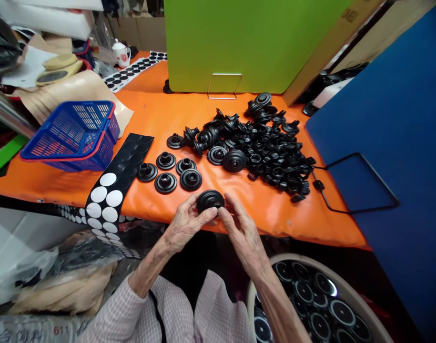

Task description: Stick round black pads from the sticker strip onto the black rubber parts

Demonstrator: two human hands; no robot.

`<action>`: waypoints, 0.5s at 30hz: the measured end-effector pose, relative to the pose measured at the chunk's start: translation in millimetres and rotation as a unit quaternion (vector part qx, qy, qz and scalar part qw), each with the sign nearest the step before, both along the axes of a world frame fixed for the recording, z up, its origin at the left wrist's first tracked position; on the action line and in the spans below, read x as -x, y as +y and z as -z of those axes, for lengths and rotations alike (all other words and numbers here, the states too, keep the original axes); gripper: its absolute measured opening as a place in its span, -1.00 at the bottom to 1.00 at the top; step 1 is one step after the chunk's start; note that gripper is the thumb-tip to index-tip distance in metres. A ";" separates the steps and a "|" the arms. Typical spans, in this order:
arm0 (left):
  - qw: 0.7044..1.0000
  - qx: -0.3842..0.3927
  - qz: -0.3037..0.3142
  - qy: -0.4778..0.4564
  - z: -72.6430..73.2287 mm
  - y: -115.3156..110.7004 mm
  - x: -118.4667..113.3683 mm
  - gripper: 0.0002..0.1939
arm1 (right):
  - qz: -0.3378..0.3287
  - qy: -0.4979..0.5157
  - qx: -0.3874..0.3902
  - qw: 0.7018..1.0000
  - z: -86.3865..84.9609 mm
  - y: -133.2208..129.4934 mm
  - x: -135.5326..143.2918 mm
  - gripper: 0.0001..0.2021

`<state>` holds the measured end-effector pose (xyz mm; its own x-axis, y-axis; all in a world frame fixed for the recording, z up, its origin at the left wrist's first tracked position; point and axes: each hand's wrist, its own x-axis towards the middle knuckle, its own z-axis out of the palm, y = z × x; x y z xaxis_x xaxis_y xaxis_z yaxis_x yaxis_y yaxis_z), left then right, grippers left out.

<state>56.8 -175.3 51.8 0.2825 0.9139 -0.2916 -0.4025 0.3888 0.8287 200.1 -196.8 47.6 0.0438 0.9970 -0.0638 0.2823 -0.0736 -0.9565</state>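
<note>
Both hands were pinching one black disc: the left hand (184, 223) gripped its left side with curled fingers and thumb, the right hand (242, 232) its right side, and the thumb tips came close together at its near edge. The disc (209, 200) was held over the near part of the worktop (149, 109), ringed face up. Its broad width ran left to right, and the axis through its centre stood roughly upright; the exact lean could not be told. It looked smooth, with stepped, concentric rings.

Just beyond the disc and to its left, six flanged parts (191, 179) lay apart from one another, round and black, their hollow hubs pointing up. Beyond it and to its right spread a heap (275, 155) of glossy black pieces, some flanged, many small and knobbed, pointing every way. Farther left of the disc, a black strip (126, 164) with white round stickers hung over the worktop's orange, slightly wrinkled edge, and past that sat a blue slatted basket (91, 162) with a red band. Well beyond the disc stood a flat green board (239, 43); far to its right leaned a blue board (389, 119). Nearer the person, right of the disc, a pale round tub (251, 305) held ringed black discs.
</note>
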 end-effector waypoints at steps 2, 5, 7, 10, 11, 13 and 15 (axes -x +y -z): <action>1.000 -0.016 0.011 -0.003 -0.3 -1.5 1.4 -0.56 | -0.015 0.079 0.042 0.996 -2.4 0.7 2.3 -0.58; 0.999 -0.038 0.015 0.010 0.6 -4.3 2.6 -0.60 | 0.004 0.134 0.045 0.990 -3.7 -0.1 8.5 -0.65; 0.999 -0.049 0.002 0.024 1.2 -6.1 2.7 -0.62 | 0.026 0.152 0.039 0.987 -1.8 -1.0 13.6 -0.67; 0.997 -0.057 -0.020 0.041 2.4 -7.9 2.8 -0.63 | 0.043 0.175 0.035 0.983 4.7 -0.8 19.8 -0.68; 0.997 -0.055 -0.022 0.040 3.0 -8.1 3.1 -0.63 | 0.044 0.177 0.034 0.983 6.9 -0.4 20.8 -0.67; 0.999 -0.041 -0.011 0.022 4.1 -7.7 4.8 -0.61 | 0.034 0.164 0.034 0.985 9.9 0.6 19.9 -0.65; 1.000 -0.027 0.005 0.006 4.9 -6.3 7.6 -0.60 | 0.016 0.111 0.019 0.994 9.6 1.2 15.4 -0.62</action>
